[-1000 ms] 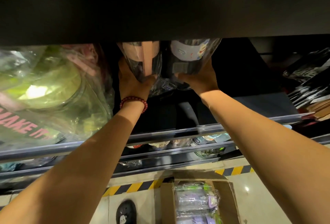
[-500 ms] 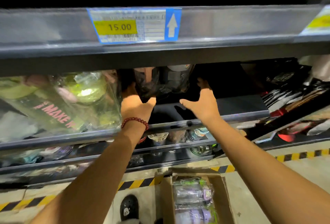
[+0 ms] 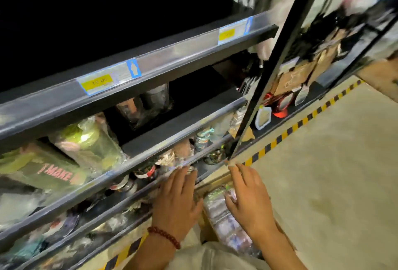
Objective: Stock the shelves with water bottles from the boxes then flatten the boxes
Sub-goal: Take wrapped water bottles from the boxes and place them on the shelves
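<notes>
Grey steel shelves (image 3: pixel 183 117) fill my left — two wrapped bottles (image 3: pixel 144 106) stand far back there. Near, the cardboard box (image 3: pixel 212 183) holds wrapped bottle packs (image 3: pixel 217 211). My left hand (image 3: pixel 175 205) and right hand (image 3: pixel 247 201) hover above — fingers spread, holding nothing.

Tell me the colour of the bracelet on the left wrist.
Dark red beads, in the head view.

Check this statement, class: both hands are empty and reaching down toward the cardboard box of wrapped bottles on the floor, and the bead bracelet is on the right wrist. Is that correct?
One detail is wrong. The bead bracelet is on the left wrist, not the right. The head view shows it. The rest stands: the left hand and right hand are empty, reaching down toward the cardboard box of wrapped bottles on the floor.
</notes>
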`<action>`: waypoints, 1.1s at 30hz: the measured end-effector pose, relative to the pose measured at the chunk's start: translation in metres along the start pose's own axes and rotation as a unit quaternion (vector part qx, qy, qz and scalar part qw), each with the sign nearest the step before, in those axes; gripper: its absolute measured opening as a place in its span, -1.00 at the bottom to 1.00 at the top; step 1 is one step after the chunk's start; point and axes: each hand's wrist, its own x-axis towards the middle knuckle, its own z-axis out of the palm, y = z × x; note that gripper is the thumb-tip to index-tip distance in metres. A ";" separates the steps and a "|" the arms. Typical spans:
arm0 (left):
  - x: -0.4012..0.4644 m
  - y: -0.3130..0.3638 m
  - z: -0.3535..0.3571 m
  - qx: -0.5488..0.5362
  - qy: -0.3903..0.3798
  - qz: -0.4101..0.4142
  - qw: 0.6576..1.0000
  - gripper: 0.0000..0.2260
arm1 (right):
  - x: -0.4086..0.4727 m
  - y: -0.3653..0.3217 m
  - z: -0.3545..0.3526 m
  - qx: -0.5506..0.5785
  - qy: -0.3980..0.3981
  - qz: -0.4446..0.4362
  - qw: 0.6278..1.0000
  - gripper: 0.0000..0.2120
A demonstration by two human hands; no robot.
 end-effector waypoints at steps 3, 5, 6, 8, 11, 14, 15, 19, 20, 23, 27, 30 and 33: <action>-0.003 -0.001 0.003 -0.008 -0.017 0.097 0.995 -0.20 | -0.031 -0.007 0.003 -0.021 -0.010 0.078 0.997 -0.27; -0.004 -0.008 0.003 -0.005 -0.026 0.168 0.985 -0.22 | -0.048 -0.019 0.008 -0.009 -0.016 0.139 0.990 -0.28; -0.002 -0.013 0.002 -0.006 -0.024 0.204 0.979 -0.25 | -0.056 -0.027 0.009 -0.009 -0.011 0.166 0.986 -0.29; 0.000 -0.023 0.002 -0.017 -0.017 0.257 0.966 -0.31 | -0.071 -0.045 0.014 -0.018 0.004 0.217 0.976 -0.28; -0.001 -0.032 0.002 -0.027 -0.053 0.281 0.958 -0.29 | -0.098 -0.073 0.024 -0.020 0.029 0.283 0.959 -0.22; -0.009 -0.041 0.008 -0.046 -0.094 0.314 0.943 -0.40 | -0.129 -0.101 0.036 -0.023 0.028 0.349 0.937 -0.22; -0.012 -0.043 0.010 -0.055 -0.106 0.322 0.939 -0.42 | -0.139 -0.110 0.038 -0.021 0.025 0.368 0.929 -0.23; -0.021 -0.038 0.014 -0.064 -0.159 0.340 0.925 -0.43 | -0.170 -0.136 0.042 0.015 0.035 0.440 0.897 -0.31; -0.023 -0.034 0.015 -0.062 -0.168 0.349 0.920 -0.42 | -0.176 -0.140 0.042 0.023 0.040 0.456 0.889 -0.33; -0.025 -0.022 0.018 -0.044 -0.187 0.358 0.914 -0.34 | -0.188 -0.144 0.042 0.047 0.041 0.494 0.867 -0.36; -0.022 -0.008 0.032 -0.038 -0.215 0.357 0.908 -0.35 | -0.191 -0.133 0.043 0.071 0.031 0.512 0.855 -0.35; -0.017 0.008 0.045 -0.018 -0.258 0.327 0.909 -0.42 | -0.192 -0.116 0.047 0.088 0.018 0.526 0.846 -0.37; -0.008 0.028 0.058 -0.011 -0.278 0.306 0.910 -0.41 | -0.190 -0.091 0.051 0.114 -0.002 0.531 0.839 -0.39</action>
